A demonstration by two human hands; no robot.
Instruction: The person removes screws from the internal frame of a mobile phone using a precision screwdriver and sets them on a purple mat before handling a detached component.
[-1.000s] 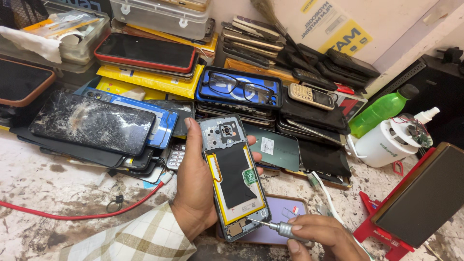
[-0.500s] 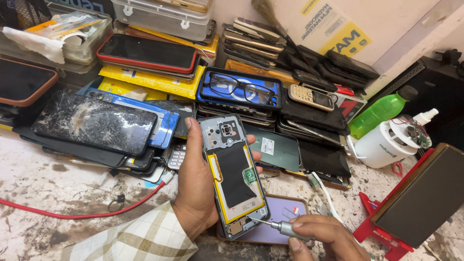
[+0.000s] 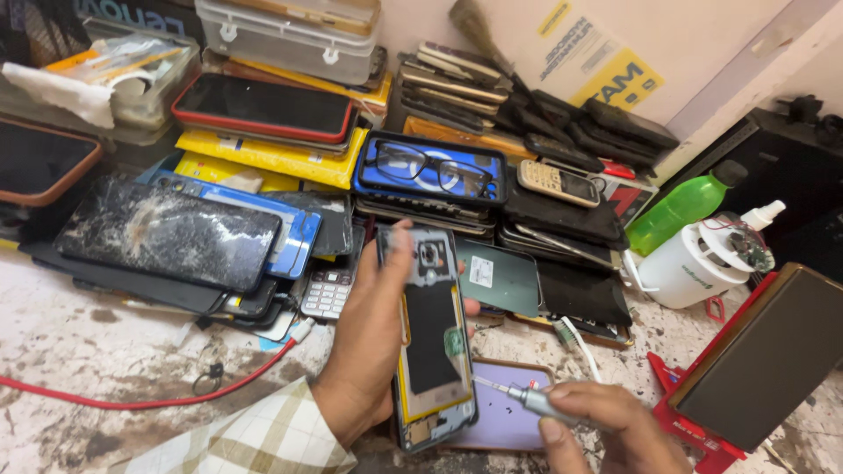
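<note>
One pair of glasses (image 3: 428, 166), one green bottle (image 3: 680, 207), one screwdriver (image 3: 527, 400), two keypad phones (image 3: 558, 182) (image 3: 328, 290).

1. Left front: the surface (image 3: 97, 369) lies bare and passable, crossed only by a red cable (image 3: 158, 402).
2. Rear: stacked phones (image 3: 167, 233) and a case holding spectacles (image 3: 430, 167) block the whole back edge.
3. Right: a white container (image 3: 689, 272), a green bottle (image 3: 680, 209) and a dark slab on a red stand (image 3: 764, 360) close that side.
4. Centre: the opened phone (image 3: 432, 338) and a purple cover (image 3: 505, 421) fill the gap.
</note>
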